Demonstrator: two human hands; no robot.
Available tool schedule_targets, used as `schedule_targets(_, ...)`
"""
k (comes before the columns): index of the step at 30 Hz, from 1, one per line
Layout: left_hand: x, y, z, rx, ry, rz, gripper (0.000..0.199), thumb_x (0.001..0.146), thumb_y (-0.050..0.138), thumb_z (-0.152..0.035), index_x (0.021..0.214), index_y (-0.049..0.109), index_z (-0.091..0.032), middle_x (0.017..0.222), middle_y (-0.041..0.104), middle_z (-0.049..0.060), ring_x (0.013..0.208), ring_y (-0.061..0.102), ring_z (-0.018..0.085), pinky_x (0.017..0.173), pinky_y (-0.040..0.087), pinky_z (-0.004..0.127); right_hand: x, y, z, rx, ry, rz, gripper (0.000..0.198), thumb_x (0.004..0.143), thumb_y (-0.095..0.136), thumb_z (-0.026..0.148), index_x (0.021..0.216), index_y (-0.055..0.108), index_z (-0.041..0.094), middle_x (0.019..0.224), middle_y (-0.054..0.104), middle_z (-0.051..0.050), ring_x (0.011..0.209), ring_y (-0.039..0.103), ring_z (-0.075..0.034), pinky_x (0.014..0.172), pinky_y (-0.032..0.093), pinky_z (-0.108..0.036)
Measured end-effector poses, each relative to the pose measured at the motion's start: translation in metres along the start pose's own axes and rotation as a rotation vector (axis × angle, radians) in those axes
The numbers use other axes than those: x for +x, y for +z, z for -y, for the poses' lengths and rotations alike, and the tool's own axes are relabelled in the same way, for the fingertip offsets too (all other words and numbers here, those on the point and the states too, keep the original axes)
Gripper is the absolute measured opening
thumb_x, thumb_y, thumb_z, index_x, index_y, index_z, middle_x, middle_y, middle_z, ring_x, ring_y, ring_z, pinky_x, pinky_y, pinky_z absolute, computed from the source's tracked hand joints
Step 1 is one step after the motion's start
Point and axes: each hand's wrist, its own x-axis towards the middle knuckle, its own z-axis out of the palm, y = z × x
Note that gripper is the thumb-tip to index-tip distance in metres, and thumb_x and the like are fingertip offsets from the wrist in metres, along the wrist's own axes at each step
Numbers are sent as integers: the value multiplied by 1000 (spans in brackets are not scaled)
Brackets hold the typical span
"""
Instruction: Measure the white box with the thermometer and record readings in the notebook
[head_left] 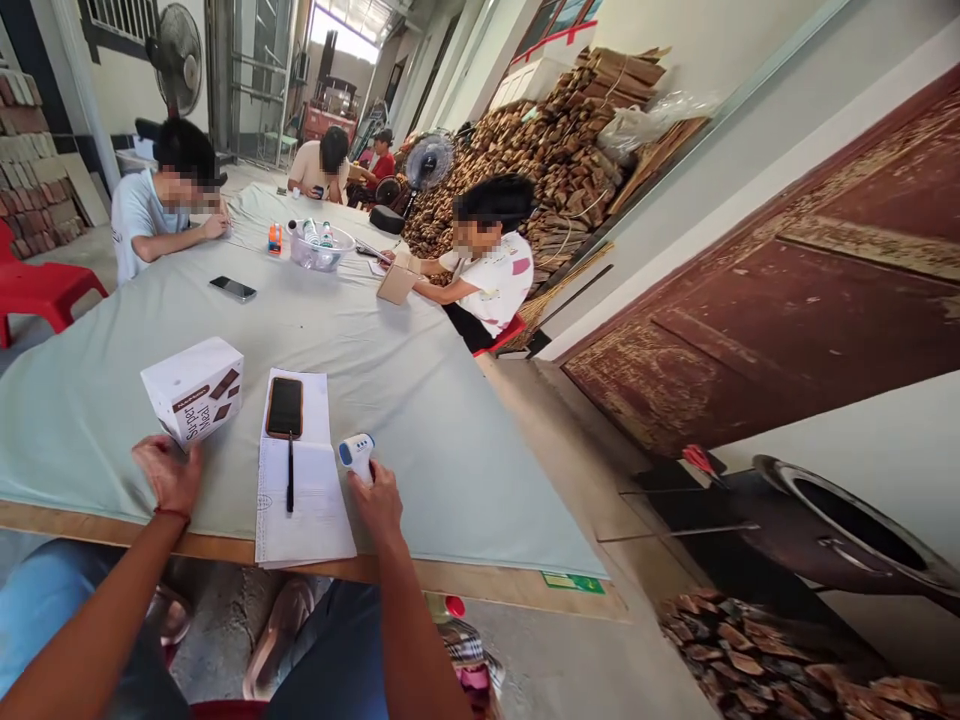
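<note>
My right hand [377, 500] is closed round the handle of a white and blue infrared thermometer [360, 452], held low over the table at the right of the papers. At the left, a white box [195, 385] with brown bar pictures and the words "Super Meal" is tilted on the cloth. My left hand [169, 475] grips its near lower corner, thumb on one side and fingers on the other; the fingertips are partly hidden. White papers [307, 535] lie between my hands, with a black pen [290, 480] and a brown-cased phone [285, 407] on them.
A pale green cloth covers the table [480, 480]. Farther along are another phone [233, 288], a clear basin [319, 248] of bottles and an orange item [274, 239]. Several people sit around the table, one by a cardboard box [397, 280]. Stacked firewood [525, 150] stands behind.
</note>
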Motion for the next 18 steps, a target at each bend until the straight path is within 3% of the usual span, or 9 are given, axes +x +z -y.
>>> schedule_targets(3,-20,4,-17,-57,230,334,13,81,58,-31,89,53,-22,93,54,6,93,56,25,89,50,45,8,-3,-9,-268,25,33,41,85,59,36,118,66,12,114,65,-19,106,59,-30,86,44,-36)
schedule_targets(5,-28,12,-29,-36,359,536,17,81,60,-31,96,61,-23,102,59,8,100,57,27,90,49,44,9,-3,-6,-359,4,-31,44,82,65,36,120,64,13,122,61,-20,111,56,-32,89,42,-38)
schedule_targets(7,-31,22,-39,30,391,644,23,80,62,-32,101,65,-23,105,60,8,101,58,27,89,49,44,7,3,5,-347,-92,-84,43,82,67,35,119,64,14,126,59,-19,114,54,-32,92,41,-39)
schedule_targets(11,-33,37,-47,99,368,676,28,81,65,-34,106,68,-23,106,60,10,100,58,29,90,47,47,1,32,40,-144,-314,97,21,92,55,33,103,64,18,103,67,-10,90,61,-22,79,44,-31)
schedule_targets(14,-35,39,-48,152,393,701,32,81,67,-35,111,67,-23,110,59,11,101,57,30,93,45,47,1,57,65,-132,-291,200,17,92,56,32,100,63,19,94,68,-6,82,62,-20,72,43,-28)
schedule_targets(18,-39,34,-53,212,422,724,33,82,66,-35,114,67,-24,112,57,11,106,55,29,95,44,46,5,78,72,-100,-300,198,27,87,54,18,112,63,21,93,68,-4,85,63,-19,75,44,-27)
